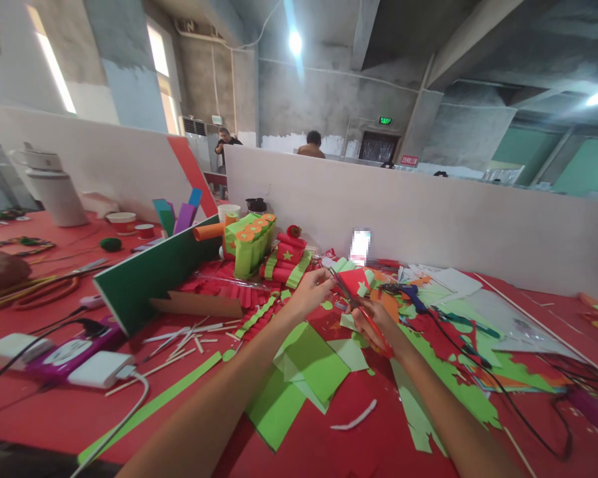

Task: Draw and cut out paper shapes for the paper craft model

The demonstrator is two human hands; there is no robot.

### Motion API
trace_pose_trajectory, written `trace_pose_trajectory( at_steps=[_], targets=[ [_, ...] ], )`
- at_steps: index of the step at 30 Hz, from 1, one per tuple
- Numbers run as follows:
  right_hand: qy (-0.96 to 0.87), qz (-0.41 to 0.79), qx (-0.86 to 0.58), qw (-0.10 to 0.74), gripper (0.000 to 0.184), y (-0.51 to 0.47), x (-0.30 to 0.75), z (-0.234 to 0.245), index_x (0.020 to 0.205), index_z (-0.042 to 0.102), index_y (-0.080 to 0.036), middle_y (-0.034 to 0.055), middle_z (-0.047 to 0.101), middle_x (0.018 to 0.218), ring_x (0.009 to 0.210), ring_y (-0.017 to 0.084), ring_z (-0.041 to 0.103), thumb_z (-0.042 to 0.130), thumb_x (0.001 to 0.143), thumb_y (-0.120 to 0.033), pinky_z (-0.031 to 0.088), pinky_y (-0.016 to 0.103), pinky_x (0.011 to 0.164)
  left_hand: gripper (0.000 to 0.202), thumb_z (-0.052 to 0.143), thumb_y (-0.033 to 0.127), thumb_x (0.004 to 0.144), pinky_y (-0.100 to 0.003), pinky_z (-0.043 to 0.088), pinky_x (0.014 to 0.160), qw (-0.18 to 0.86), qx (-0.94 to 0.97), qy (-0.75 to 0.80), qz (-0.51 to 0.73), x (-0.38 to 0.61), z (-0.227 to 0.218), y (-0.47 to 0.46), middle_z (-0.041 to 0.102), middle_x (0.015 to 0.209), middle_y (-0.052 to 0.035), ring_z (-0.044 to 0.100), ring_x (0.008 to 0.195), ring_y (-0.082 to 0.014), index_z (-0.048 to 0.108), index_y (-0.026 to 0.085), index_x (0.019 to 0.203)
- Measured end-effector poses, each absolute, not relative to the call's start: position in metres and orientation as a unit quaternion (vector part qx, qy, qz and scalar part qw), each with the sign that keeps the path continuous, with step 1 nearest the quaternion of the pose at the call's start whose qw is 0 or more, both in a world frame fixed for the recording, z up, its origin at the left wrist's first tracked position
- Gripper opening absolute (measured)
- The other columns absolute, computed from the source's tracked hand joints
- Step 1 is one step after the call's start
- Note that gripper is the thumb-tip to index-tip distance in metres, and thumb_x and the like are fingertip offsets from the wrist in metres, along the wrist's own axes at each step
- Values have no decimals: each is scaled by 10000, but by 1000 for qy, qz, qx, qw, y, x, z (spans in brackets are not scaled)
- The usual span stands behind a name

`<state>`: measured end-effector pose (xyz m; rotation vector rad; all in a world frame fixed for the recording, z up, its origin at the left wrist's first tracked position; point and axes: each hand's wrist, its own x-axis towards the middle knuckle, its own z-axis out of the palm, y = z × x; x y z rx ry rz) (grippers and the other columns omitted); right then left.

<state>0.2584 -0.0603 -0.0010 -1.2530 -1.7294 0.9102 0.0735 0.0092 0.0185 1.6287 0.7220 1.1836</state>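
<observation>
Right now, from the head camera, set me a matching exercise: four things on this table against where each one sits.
Things:
1 scissors
2 dark green board
3 folded light green sheet
4 white jug

Places:
A far left, in front of the white partition
B held in the right hand
C lying flat, close to the left hand
D standing on edge, mid left

Pairs: 1-B, 2-D, 3-C, 4-A
</observation>
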Motion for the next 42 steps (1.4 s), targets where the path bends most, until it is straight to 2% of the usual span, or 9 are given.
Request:
trace_pose_trajectory(
  at_steps=[7,15,21,32,42],
  targets=[
    [-685,368,-491,393,513,-66,256,5,887,578,-194,-53,456,534,341,60,333,542,810,-700,269,189,319,170,559,288,779,-203,341,474,488,660,296,488,74,20,8,482,535,52,460,464,-86,508,176,661],
    [-665,409,-483,396,588,-54,260,-8,877,575,-203,-50,472,533,328,75,385,540,745,-775,316,188,288,178,557,300,803,-201,356,481,477,677,287,481,74,15,12,485,549,52,464,479,-87,516,175,683],
    [-676,401,-475,396,595,-51,262,-9,882,586,-188,-37,499,541,368,88,446,548,749,-767,329,178,317,183,555,296,819,-198,366,492,474,686,283,473,74,12,14,494,562,47,473,493,-84,516,171,691],
    [-679,387,-472,409,476,-58,259,-6,862,551,-193,-68,451,551,348,48,346,583,805,-664,278,163,316,159,558,284,799,-199,364,486,485,679,289,470,75,13,13,491,551,55,474,481,-86,520,171,694],
    [-657,411,-483,408,519,-57,261,-9,913,596,-175,-63,458,551,317,42,329,607,777,-675,292,161,278,141,557,274,799,-200,366,492,493,671,292,470,75,17,8,500,594,50,471,486,-79,518,171,711]
  ],
)
